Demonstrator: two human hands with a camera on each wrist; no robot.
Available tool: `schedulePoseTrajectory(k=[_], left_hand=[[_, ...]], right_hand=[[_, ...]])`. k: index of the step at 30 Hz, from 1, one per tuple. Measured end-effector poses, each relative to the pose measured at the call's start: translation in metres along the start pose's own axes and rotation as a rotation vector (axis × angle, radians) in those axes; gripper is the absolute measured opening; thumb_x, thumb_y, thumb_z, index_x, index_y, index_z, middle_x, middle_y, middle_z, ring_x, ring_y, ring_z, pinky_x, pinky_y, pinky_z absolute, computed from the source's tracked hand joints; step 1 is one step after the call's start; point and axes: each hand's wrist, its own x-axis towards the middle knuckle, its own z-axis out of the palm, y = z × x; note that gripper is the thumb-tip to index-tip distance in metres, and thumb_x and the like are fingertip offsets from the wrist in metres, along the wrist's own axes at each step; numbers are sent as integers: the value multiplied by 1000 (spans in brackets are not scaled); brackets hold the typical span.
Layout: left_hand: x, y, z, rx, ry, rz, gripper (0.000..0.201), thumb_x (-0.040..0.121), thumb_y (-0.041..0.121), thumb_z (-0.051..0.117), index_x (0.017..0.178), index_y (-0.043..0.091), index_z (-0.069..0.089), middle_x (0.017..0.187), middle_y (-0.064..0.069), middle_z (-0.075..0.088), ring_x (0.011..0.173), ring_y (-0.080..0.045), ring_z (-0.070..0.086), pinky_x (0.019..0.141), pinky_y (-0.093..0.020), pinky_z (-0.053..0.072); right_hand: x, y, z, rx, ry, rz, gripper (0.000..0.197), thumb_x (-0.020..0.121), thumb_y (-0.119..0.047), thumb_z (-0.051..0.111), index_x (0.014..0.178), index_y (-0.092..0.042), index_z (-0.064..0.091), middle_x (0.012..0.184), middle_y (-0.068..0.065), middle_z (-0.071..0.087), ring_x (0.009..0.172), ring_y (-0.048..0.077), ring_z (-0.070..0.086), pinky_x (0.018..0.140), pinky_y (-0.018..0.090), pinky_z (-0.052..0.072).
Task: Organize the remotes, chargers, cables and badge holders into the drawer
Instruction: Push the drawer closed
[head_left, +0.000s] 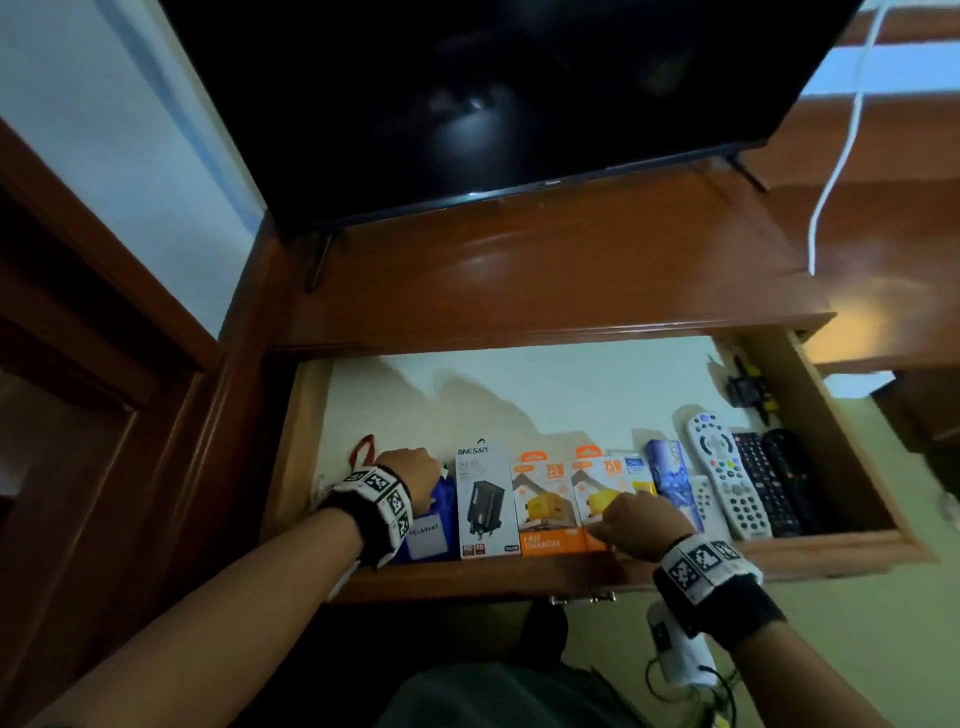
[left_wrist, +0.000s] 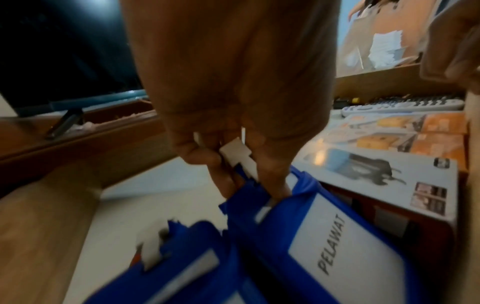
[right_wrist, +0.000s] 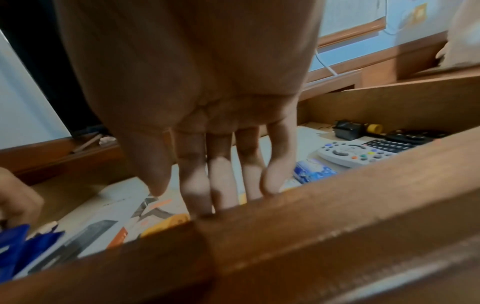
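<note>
The wooden drawer (head_left: 519, 574) stands pulled out. Along its front lie blue badge holders (head_left: 428, 535), a white charger box (head_left: 485, 501), two orange charger boxes (head_left: 545, 504), a blue packet (head_left: 670, 473), a white remote (head_left: 727, 478) and black remotes (head_left: 766, 483). My left hand (head_left: 410, 467) pinches the white clip (left_wrist: 236, 156) of the badge holder labelled PELAWAT (left_wrist: 337, 236); a second blue holder (left_wrist: 182, 267) lies beside it. My right hand (head_left: 623, 512) reaches over the drawer front with straight fingers (right_wrist: 194, 181) onto the right orange box; its fingertips are hidden behind the rim.
A dark TV (head_left: 493, 93) stands on the cabinet top above the drawer, with a white cable (head_left: 841, 156) hanging at the right. A black adapter (head_left: 745, 389) lies in the drawer's far right corner. A red lanyard loop (head_left: 363, 449) shows by my left hand.
</note>
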Motion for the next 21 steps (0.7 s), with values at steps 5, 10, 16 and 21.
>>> schedulePoseTrajectory(k=[5, 10, 16, 21], left_hand=[[8, -2, 24, -50, 165, -57, 31, 83, 21, 62, 111, 13, 51, 115, -9, 54, 104, -27, 54, 83, -39, 49], [2, 11, 34, -256, 424, -28, 43, 81, 19, 60, 121, 22, 43, 125, -1, 42, 115, -23, 42, 91, -39, 42], [-24, 53, 41, -499, 218, 326, 42, 81, 50, 63, 113, 27, 52, 119, 9, 44, 110, -10, 47, 93, -31, 46], [-23, 79, 39, -269, -3, 340, 64, 73, 56, 69, 125, 27, 45, 126, 5, 46, 115, -16, 47, 93, -37, 46]], right_hand=[[-8, -6, 12, 73, 102, 110, 32, 88, -43, 49, 84, -16, 66, 100, 11, 67, 98, 28, 63, 82, 33, 48], [-26, -7, 23, 171, 183, 123, 18, 85, -39, 55, 82, -23, 63, 102, 6, 65, 99, 26, 61, 80, 32, 45], [-33, 5, 41, 238, 248, 38, 31, 72, -38, 70, 65, -29, 41, 85, -10, 45, 86, 15, 51, 77, 30, 43], [-25, 6, 38, 174, 176, -46, 31, 72, -39, 71, 82, -31, 43, 103, -7, 49, 102, 16, 47, 81, 28, 38]])
